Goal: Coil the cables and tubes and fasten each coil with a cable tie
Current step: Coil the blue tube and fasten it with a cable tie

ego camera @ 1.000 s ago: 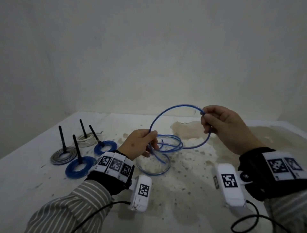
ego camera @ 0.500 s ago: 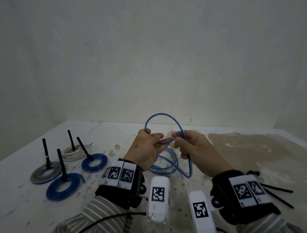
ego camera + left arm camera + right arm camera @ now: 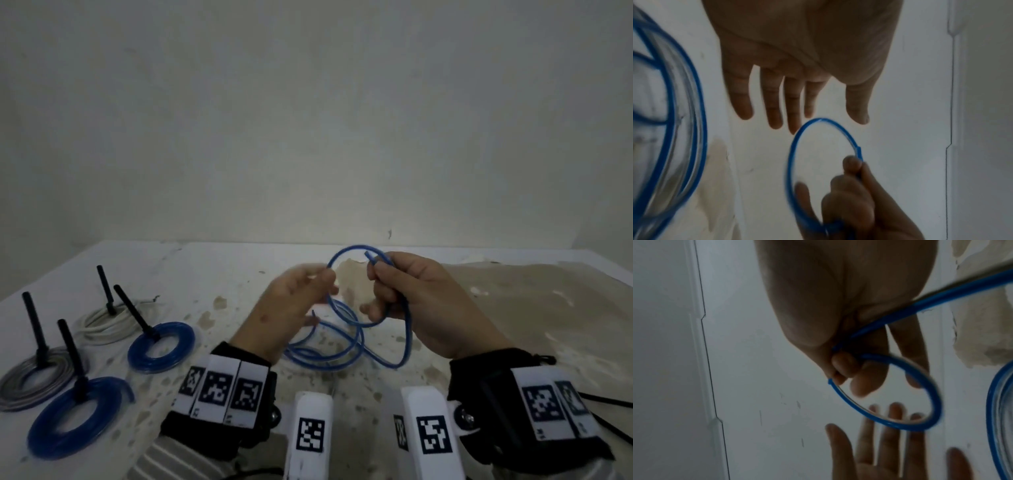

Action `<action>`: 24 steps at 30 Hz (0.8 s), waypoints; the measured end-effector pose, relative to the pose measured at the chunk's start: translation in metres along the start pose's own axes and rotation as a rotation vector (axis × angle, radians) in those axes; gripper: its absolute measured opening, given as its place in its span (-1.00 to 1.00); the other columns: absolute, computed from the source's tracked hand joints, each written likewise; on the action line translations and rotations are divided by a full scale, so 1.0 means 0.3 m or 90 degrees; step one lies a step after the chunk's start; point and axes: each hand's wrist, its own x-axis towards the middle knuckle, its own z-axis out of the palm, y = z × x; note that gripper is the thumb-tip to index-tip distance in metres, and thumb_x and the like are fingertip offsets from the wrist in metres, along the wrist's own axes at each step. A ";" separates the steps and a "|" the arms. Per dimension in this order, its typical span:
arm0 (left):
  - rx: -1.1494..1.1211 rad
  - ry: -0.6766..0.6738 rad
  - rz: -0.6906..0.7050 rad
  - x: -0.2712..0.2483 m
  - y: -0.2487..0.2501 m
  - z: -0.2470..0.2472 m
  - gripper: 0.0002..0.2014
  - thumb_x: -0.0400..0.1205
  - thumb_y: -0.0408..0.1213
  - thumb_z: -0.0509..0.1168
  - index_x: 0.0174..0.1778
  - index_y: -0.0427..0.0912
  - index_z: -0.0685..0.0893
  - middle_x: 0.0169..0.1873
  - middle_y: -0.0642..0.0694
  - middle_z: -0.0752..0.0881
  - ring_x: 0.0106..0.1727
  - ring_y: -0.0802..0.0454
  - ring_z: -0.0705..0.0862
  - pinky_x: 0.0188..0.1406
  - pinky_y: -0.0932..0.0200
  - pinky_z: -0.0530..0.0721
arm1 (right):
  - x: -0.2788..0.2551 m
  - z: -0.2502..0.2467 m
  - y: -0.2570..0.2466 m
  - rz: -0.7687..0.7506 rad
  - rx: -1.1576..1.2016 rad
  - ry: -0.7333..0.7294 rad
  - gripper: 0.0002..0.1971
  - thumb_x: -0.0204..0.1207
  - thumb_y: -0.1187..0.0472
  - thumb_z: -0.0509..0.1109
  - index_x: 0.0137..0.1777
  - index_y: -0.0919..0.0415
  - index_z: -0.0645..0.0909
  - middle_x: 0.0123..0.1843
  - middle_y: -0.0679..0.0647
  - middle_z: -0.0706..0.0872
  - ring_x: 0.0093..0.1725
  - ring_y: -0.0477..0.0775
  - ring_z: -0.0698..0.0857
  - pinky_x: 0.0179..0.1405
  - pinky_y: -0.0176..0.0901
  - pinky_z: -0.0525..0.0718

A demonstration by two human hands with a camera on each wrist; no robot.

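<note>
Blue tube [image 3: 356, 337] is the piece being coiled, part of it lifted above the table [image 3: 513, 308] and part lying loose on it between the wrists, so the slack can feed upward as loops are gathered; table carries four finished coils [image 3: 161, 346] at the left, each with a black cable tie standing up from it, set aside clear of the working space; right hand [image 3: 421, 305] grips the tube with its fingers [image 3: 844, 368] curled round the strand near the cut end, which keeps the small raised loop from springing open; left hand [image 3: 294, 308] sits just beside that loop with its fingers [image 3: 774, 104] straight and apart, holding nothing, seemingly ready to take the next turn, though the head view is blurred there; loose black cable ties [image 3: 606, 399] lie by the right wrist, within reach for fastening.
</note>
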 end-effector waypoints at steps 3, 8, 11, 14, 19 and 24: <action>0.041 -0.024 0.137 0.004 0.024 -0.050 -0.57 0.32 -0.02 0.41 0.13 0.10 0.63 -0.14 0.05 0.79 -0.07 0.20 0.73 -0.15 0.34 0.63 | 0.000 0.011 0.010 0.031 -0.118 -0.048 -0.75 0.66 0.30 0.14 -0.19 0.32 0.57 -0.58 -0.05 0.28 -0.62 -0.10 0.29 -0.49 -0.16 0.43; 0.189 -0.043 0.178 -0.012 0.048 -0.047 -0.92 0.46 -0.28 0.43 -0.16 -0.06 0.77 -0.36 0.09 0.80 -0.32 0.31 0.71 -0.31 0.48 0.56 | -0.013 0.025 0.009 0.058 -0.138 -0.107 -0.79 0.64 0.29 0.18 -0.03 0.39 0.61 -0.59 -0.10 0.27 -0.57 -0.10 0.18 -0.54 -0.20 0.16; 0.221 -0.076 0.146 -0.015 0.051 -0.042 -0.95 0.49 -0.24 0.41 -0.25 -0.08 0.78 -0.45 0.01 0.71 -0.47 0.25 0.57 -0.41 0.40 0.52 | -0.013 0.028 0.006 0.025 -0.161 -0.072 -0.93 0.59 0.32 0.28 -0.09 0.30 0.57 -0.62 -0.07 0.36 -0.57 -0.07 0.24 -0.57 -0.22 0.22; 0.264 -0.069 0.140 -0.016 0.049 -0.038 -0.91 0.51 -0.22 0.40 -0.30 -0.07 0.77 -0.49 -0.12 0.68 -0.46 0.15 0.52 -0.41 0.27 0.51 | -0.008 0.028 0.010 -0.016 -0.202 -0.049 -0.88 0.55 0.34 0.31 -0.21 0.21 0.59 -0.59 -0.06 0.50 -0.54 -0.05 0.34 -0.56 -0.25 0.32; 0.342 -0.085 0.149 -0.025 0.057 -0.041 -0.90 0.55 -0.22 0.37 -0.25 0.06 0.76 -0.31 -0.12 0.79 -0.32 0.09 0.66 -0.27 0.26 0.61 | -0.013 0.027 0.009 -0.063 -0.273 -0.040 -0.88 0.55 0.30 0.32 -0.21 0.22 0.62 -0.51 -0.05 0.61 -0.60 -0.21 0.42 -0.53 -0.37 0.36; 0.388 -0.124 0.089 -0.030 0.068 -0.040 -0.89 0.57 -0.21 0.35 -0.24 -0.06 0.75 -0.28 -0.27 0.77 -0.20 -0.24 0.72 -0.28 -0.05 0.76 | -0.004 -0.013 -0.002 -0.069 -0.270 0.037 -0.88 0.56 0.33 0.32 -0.21 0.24 0.60 -0.08 0.24 0.76 -0.39 -0.04 0.70 -0.36 -0.15 0.66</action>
